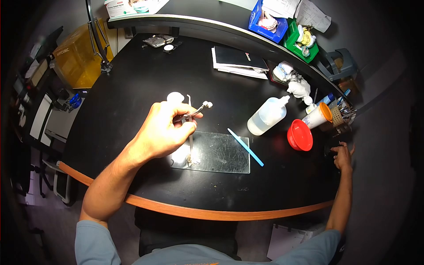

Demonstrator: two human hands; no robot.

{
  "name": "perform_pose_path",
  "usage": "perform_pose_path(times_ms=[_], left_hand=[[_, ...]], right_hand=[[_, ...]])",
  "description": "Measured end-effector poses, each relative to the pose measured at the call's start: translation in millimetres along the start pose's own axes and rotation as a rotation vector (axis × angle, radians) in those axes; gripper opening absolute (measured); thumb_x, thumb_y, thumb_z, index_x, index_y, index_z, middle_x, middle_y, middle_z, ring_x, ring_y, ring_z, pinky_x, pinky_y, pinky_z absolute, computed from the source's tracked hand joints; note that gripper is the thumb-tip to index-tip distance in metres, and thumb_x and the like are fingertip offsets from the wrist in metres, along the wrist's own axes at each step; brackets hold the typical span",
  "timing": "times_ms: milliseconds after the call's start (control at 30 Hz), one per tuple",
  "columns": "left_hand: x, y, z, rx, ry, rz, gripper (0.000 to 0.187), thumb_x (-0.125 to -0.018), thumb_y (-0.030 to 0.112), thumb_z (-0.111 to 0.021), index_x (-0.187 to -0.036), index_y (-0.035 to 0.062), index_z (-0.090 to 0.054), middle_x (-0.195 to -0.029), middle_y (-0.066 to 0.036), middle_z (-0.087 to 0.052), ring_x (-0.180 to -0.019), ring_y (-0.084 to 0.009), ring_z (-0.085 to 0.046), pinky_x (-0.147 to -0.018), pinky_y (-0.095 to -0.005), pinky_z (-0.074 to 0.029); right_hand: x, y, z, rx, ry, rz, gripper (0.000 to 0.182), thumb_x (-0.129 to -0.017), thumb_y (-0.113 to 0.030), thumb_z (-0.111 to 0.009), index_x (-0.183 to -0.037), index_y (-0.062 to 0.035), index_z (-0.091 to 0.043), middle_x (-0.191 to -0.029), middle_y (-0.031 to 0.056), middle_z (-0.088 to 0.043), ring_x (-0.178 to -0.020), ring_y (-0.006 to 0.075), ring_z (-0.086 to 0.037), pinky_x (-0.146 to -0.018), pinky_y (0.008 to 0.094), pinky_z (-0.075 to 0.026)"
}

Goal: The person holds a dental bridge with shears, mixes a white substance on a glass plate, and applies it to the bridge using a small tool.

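Note:
My left hand (170, 128) is raised over the desk, its fingers closed around a slim metal clamp, which looks like forceps (198, 110). Small white tooth-shaped pieces (207, 104) sit at its tip. Behind and below this hand, a thin metal instrument (189, 100) runs down toward a glass slab (221, 154); the hand hides part of it. A small white round item (175, 96) shows just beyond my knuckles. Far to the right, my right hand (342, 158) reaches to the desk's side, fingers apart, beside a dark object too dim to make out.
A blue stick-like tool (245, 147) lies across the slab's right end. Right of it stand a squeeze bottle (267, 117), a red bowl (300, 135) and an orange-rimmed cup (319, 115). Folders (240, 62) lie at the back beneath a raised shelf (212, 25).

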State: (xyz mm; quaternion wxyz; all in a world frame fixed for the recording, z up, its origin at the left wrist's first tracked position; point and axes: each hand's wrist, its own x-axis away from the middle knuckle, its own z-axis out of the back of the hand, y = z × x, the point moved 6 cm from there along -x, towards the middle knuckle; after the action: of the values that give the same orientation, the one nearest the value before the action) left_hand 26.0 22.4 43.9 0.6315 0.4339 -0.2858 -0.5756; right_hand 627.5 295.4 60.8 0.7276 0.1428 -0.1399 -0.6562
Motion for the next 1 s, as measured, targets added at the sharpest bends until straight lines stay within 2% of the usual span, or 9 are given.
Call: perform_pose_path(times_ms=[200, 500, 533, 633, 733, 767, 833, 933, 1000], left_hand=[[-1, 0, -1, -0.007, -0.01, 0.003, 0.026, -0.095, 0.002, -0.068, -0.117, -0.0043, -0.08, -0.089, -0.007, -0.076, -0.086, -0.0107, -0.072, -0.081, -0.0278, -0.059], [1, 0, 0, 0.0, 0.018, -0.036, 0.026, -0.095, 0.001, -0.068, -0.118, -0.004, -0.08, -0.09, -0.007, -0.077, -0.088, -0.0112, -0.073, -0.083, -0.0285, -0.06], [1, -1, 0, -0.002, 0.022, -0.048, 0.026, -0.095, 0.001, -0.068, -0.118, -0.004, -0.08, -0.091, -0.007, -0.077, -0.088, -0.0112, -0.073, -0.083, -0.0286, -0.06], [-1, -4, 0, 0.083, 0.092, -0.13, 0.024, -0.088, 0.006, -0.072, -0.108, -0.003, -0.081, -0.084, -0.008, -0.061, -0.07, -0.0123, -0.063, -0.064, -0.0294, -0.049], [-1, -4, 1, 0.063, 0.083, -0.109, 0.024, -0.088, 0.006, -0.071, -0.108, -0.0033, -0.081, -0.085, -0.008, -0.061, -0.07, -0.0118, -0.062, -0.063, -0.0293, -0.048], [-1, -3, 1, 0.05, 0.063, -0.086, 0.025, -0.091, 0.004, -0.07, -0.111, -0.0033, -0.081, -0.087, -0.007, -0.066, -0.076, -0.0115, -0.066, -0.07, -0.029, -0.052], [1, 0, 1, 0.024, 0.019, -0.038, 0.026, -0.095, 0.001, -0.067, -0.118, -0.0033, -0.08, -0.091, -0.007, -0.077, -0.088, -0.0109, -0.072, -0.084, -0.0284, -0.059], [1, 3, 1, 0.022, -0.003, -0.014, 0.026, -0.095, 0.001, -0.067, -0.118, -0.0034, -0.08, -0.091, -0.007, -0.076, -0.088, -0.0109, -0.072, -0.084, -0.0284, -0.059], [2, 4, 1, 0.033, 0.002, -0.008, 0.026, -0.095, 0.001, -0.067, -0.118, -0.0035, -0.08, -0.091, -0.007, -0.077, -0.088, -0.011, -0.072, -0.084, -0.0284, -0.059]], right_hand=[[12, 7, -12, -0.015, 0.214, 0.163, 0.047, -0.077, 0.011, -0.079, -0.116, -0.0145, -0.085, -0.116, -0.0009, -0.082, -0.142, 0.0238, -0.056, -0.135, 0.0618, -0.007], [29, 9, -17, 0.008, 0.303, 0.194, 0.046, -0.079, 0.013, -0.076, -0.112, -0.0166, -0.085, -0.114, -0.002, -0.082, -0.143, 0.024, -0.056, -0.134, 0.0587, -0.012], [29, 10, -17, 0.004, 0.284, 0.193, 0.045, -0.078, 0.012, -0.077, -0.112, -0.0163, -0.085, -0.121, -0.0024, -0.081, -0.143, 0.0236, -0.055, -0.134, 0.0595, -0.011], [43, 6, -7, -0.065, 0.266, 0.119, 0.055, -0.075, 0.014, -0.075, -0.122, -0.0134, -0.082, -0.137, 0.0017, -0.075, -0.144, 0.0263, -0.055, -0.134, 0.0557, -0.021], [35, 55, -14, -0.475, 0.614, 0.057, 0.064, -0.074, 0.013, -0.075, -0.133, -0.0117, -0.076, -0.146, 0.0075, -0.069, -0.143, 0.0292, -0.057, -0.129, 0.0469, -0.033], [15, 97, -40, -0.596, 0.664, 0.032, 0.063, -0.081, 0.009, -0.069, -0.14, -0.0113, -0.072, -0.146, 0.0119, -0.068, -0.139, 0.0308, -0.06, -0.124, 0.0439, -0.04], [-25, 188, -95, -0.869, 0.644, -0.157, 0.059, -0.087, -0.003, -0.066, -0.145, -0.0083, -0.067, -0.147, 0.0147, -0.067, -0.14, 0.0285, -0.058, -0.124, 0.0452, -0.039], [-12, 210, -104, -1.075, 0.306, -0.433, 0.077, -0.086, -0.025, -0.066, -0.161, -0.0129, -0.052, -0.155, 0.017, -0.059, -0.142, 0.035, -0.054, -0.121, 0.0484, -0.039], [20, 180, -88, -1.012, 0.098, -0.513, 0.093, -0.082, -0.039, -0.067, -0.168, -0.0185, -0.038, -0.162, 0.0179, -0.051, -0.147, 0.0407, -0.048, -0.102, 0.0439, -0.045]])
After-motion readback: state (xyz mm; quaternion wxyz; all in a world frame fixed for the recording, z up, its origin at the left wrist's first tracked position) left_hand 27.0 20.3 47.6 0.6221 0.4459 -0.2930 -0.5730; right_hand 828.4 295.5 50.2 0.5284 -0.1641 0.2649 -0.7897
